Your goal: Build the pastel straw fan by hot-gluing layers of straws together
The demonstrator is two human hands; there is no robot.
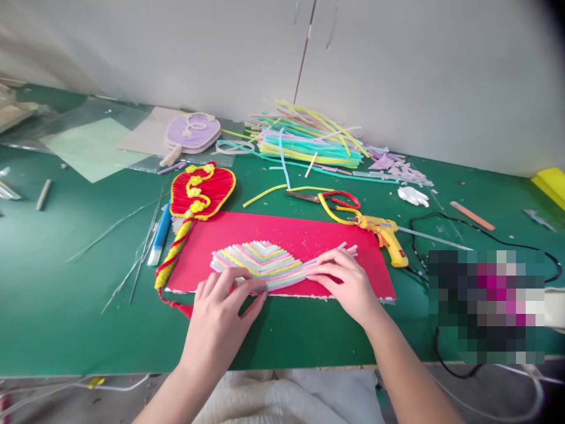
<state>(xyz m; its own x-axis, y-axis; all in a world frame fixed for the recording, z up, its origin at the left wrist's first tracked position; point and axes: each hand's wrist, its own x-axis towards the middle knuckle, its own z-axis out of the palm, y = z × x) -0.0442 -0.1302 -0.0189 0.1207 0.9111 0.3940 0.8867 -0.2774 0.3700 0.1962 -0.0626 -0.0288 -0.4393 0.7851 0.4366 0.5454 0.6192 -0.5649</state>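
Observation:
A leaf-shaped piece of pastel pipe cleaners (258, 256), set in a chevron pattern, lies on a red board (194, 250). Along its lower edge the thumb and bent fingers of my left hand (227, 300) press together on the pipe cleaners. My right hand (346, 280) pinches the loose pipe cleaner ends that trail off to the right. Those ends fan out past my right fingers. Just behind the board lie red-handled scissors (304, 196). A yellow glue gun (384, 232) rests at the board's right corner, its nozzle end pointing left.
A red and yellow pipe cleaner fan (203, 191) overlaps the board's left corner, beside a blue pen-like tool (162, 229). Farther back are a purple fan (193, 131) and a heap of pipe cleaners (309, 144). A black cord (477, 219) loops at the right.

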